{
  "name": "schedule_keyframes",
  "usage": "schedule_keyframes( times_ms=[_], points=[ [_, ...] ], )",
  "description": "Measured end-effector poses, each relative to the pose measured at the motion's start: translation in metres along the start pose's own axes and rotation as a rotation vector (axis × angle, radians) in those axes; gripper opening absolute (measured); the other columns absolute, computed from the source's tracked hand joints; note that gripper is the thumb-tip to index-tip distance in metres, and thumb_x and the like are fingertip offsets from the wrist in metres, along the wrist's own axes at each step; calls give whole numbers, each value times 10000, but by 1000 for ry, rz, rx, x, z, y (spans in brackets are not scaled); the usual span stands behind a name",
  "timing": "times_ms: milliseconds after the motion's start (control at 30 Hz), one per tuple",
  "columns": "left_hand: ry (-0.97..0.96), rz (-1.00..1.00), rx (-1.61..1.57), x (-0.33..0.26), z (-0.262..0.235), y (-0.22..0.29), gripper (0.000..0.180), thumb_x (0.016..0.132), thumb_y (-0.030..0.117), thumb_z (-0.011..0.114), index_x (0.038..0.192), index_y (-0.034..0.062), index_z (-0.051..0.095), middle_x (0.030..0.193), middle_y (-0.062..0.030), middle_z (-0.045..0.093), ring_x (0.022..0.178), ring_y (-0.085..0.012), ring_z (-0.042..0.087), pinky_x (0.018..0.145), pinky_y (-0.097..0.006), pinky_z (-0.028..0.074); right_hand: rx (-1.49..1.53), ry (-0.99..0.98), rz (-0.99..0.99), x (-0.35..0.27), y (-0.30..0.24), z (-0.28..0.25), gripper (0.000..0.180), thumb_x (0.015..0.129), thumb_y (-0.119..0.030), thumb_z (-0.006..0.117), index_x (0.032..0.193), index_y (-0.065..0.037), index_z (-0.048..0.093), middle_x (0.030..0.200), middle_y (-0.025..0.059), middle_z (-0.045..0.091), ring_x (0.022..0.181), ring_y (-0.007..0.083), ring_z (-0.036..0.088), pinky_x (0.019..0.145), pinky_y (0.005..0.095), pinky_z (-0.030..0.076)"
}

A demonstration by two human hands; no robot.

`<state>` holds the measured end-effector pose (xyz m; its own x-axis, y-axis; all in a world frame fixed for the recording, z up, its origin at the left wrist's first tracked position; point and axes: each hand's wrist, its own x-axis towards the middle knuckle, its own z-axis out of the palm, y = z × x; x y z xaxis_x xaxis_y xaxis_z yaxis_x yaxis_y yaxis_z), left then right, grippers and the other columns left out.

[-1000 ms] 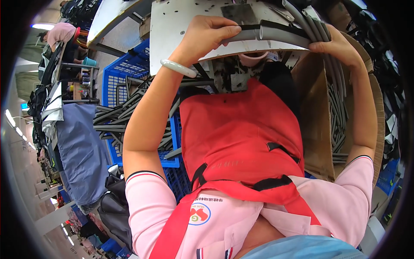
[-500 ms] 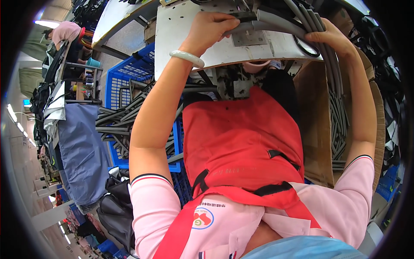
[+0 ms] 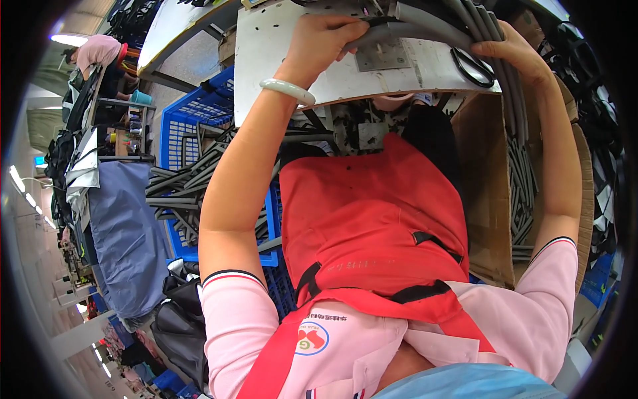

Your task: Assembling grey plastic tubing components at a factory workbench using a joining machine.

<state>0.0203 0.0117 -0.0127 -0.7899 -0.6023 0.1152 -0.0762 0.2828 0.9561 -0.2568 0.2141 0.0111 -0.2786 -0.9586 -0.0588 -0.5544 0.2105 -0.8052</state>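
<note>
My left hand (image 3: 320, 45) is closed in a pinch on the end of a grey tube (image 3: 428, 33), above the white work table at the top of the view. A dark strip lies at the fingertips, partly hidden by them. My right hand (image 3: 513, 54) is wrapped round a bundle of long grey tubes (image 3: 512, 110), with the thumb over their near side. The bundle bends down past the table's right end. Under the held tube, a metal plate (image 3: 382, 58) is set into the table (image 3: 276, 73). A black double loop (image 3: 470, 70), like scissor handles, lies close to the right thumb.
On the left, a blue plastic crate (image 3: 178, 133) holds a heap of grey tubes (image 3: 183, 193). A cardboard box (image 3: 478, 193) with more tubes (image 3: 523, 193) stands on the right. Machine parts edge the top. Another person (image 3: 100, 53) bends over at the far left.
The held tube has shifted slightly, and less of the dark strip shows by my left fingers. More of the black double loop is visible. Both hands keep their grip.
</note>
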Motion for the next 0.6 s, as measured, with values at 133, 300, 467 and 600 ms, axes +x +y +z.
schedule_keyframes(
  times_ms=[133, 300, 467, 600],
  points=[
    [-1, 1, -20, 1, 1, 0, 279, 864, 178, 685, 1019, -54, 689, 686, -68, 617, 529, -71, 463, 495, -210, 351, 87, 66, 32, 2, 2, 4, 485, 755, -275, 760, 1109, -9, 560, 945, 13, 558, 904, 86, 529, 849, 233, 431],
    [-2, -3, -54, 2, 1, -1, 278, 870, 178, 681, 1025, -52, 688, 684, -66, 616, 539, -76, 484, 494, -211, 365, 90, 21, 6, 7, 7, -1, 481, 760, -261, 756, 1117, -7, 557, 960, 16, 556, 901, 79, 536, 847, 225, 440],
    [-1, 3, -85, -4, -1, 1, 274, 874, 177, 675, 1028, -50, 687, 692, -67, 620, 554, -82, 498, 498, -214, 376, 46, -14, -25, 5, 2, 0, 421, 765, -264, 746, 1057, -18, 570, 896, -3, 539, 841, 65, 512, 789, 209, 435],
    [29, 31, -134, 0, -7, -2, 268, 860, 188, 671, 1002, -39, 697, 722, -70, 659, 555, -90, 535, 507, -226, 415, -8, 35, -2, -3, 5, -3, 393, 777, -284, 733, 1027, -21, 582, 858, -12, 539, 816, 65, 509, 778, 218, 436]
  ],
)
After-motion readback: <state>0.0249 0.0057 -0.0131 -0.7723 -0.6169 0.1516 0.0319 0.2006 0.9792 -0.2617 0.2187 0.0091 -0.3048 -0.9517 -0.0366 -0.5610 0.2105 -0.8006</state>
